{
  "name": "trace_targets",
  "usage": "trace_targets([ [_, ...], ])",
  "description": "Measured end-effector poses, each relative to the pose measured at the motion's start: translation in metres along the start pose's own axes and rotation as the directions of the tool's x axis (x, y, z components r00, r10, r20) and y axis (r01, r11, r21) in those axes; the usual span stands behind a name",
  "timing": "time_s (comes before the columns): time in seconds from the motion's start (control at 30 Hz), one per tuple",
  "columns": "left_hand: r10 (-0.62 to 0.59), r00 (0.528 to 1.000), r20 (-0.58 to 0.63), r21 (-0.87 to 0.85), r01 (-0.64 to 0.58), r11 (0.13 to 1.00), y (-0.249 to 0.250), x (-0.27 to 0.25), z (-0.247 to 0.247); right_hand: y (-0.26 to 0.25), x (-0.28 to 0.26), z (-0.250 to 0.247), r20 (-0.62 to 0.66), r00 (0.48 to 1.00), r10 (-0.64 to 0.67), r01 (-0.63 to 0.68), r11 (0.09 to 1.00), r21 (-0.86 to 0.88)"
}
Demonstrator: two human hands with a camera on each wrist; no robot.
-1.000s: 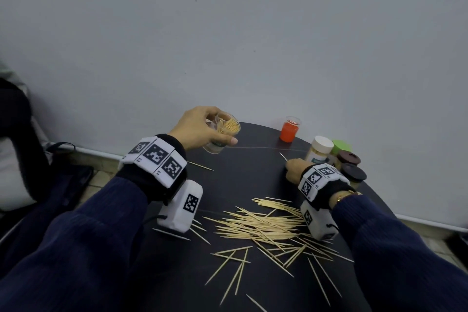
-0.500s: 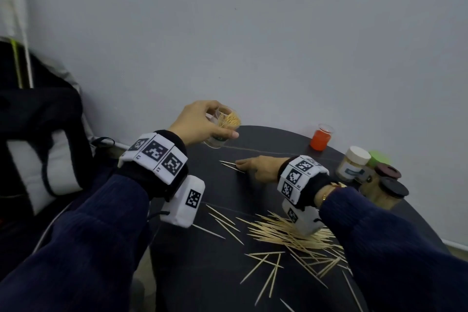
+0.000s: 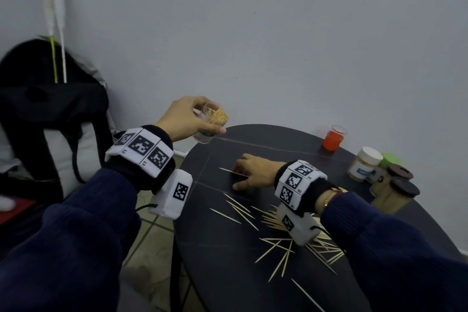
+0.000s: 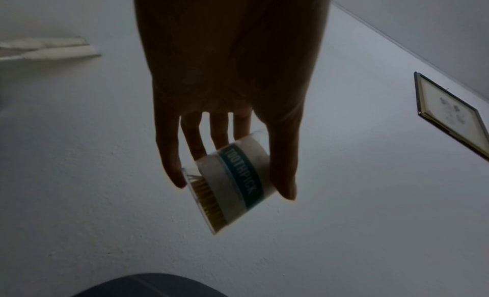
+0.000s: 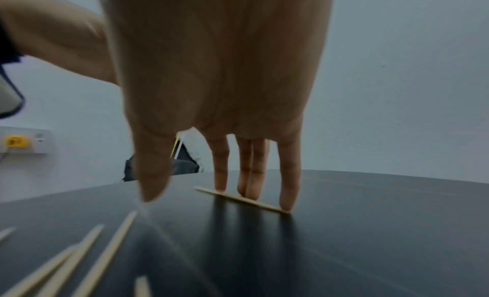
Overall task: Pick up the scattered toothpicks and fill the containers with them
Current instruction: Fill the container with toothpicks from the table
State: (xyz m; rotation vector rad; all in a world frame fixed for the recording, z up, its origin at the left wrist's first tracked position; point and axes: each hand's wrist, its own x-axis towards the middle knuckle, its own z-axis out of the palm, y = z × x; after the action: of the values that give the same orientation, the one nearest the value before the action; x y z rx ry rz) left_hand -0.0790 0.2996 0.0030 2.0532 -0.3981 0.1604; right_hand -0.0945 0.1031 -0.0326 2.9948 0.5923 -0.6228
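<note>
My left hand [image 3: 188, 119] grips a clear toothpick container [image 3: 212, 124] full of toothpicks, lifted above the table's far left edge; in the left wrist view the container [image 4: 232, 180] shows a blue "TOOTHPICK" label between thumb and fingers. My right hand [image 3: 249, 172] lies on the black table [image 3: 228, 273] with straight fingers pressing on a toothpick [image 3: 231, 172]. In the right wrist view the fingertips [image 5: 287, 203] press that toothpick [image 5: 238, 199] flat, with the thumb apart from it. A heap of loose toothpicks [image 3: 283, 240] lies under and behind my right wrist.
An orange jar [image 3: 333, 138], a white-lidded jar [image 3: 364, 163], a green lid [image 3: 391, 158] and two dark-lidded jars [image 3: 396, 190] stand at the table's right back. A black backpack [image 3: 45, 109] sits on the left beyond the table. The wall is close behind.
My right hand moved from beside the jars leftward across the table and came down on a lone toothpick. The left hand kept holding the container aloft. The head view swung left.
</note>
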Motion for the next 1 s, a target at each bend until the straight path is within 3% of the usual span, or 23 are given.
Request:
trace_targets([
  [0.2, -0.012, 1.0, -0.013, 0.015, 0.012, 1.0, -0.003, -0.009, -0.006, -0.02, -0.014, 0.014, 0.004, 1.0, -0.028, 0.028, 0.999, 0.019],
  [0.4, -0.014, 1.0, 0.012, 0.026, 0.013, 1.0, 0.0, -0.015, -0.001, -0.025, -0.025, 0.023, -0.026, 0.981, -0.194, 0.194, 0.981, 0.008],
  [0.57, -0.015, 1.0, 0.026, 0.043, 0.014, 0.999, 0.004, -0.016, 0.007, -0.01, -0.042, 0.025, -0.025, 0.971, -0.238, 0.238, 0.971, -0.017],
  [0.9, 0.004, 0.995, 0.102, 0.018, -0.006, 1.0, 0.026, -0.005, 0.039, 0.046, -0.086, 0.031, -0.003, 0.996, -0.091, 0.09, 0.991, 0.094],
  [1.0, 0.024, 0.991, 0.13, 0.012, -0.026, 1.0, 0.034, -0.001, 0.054, 0.06, -0.1, 0.031, -0.093, 0.995, -0.047, 0.058, 0.99, 0.128],
])
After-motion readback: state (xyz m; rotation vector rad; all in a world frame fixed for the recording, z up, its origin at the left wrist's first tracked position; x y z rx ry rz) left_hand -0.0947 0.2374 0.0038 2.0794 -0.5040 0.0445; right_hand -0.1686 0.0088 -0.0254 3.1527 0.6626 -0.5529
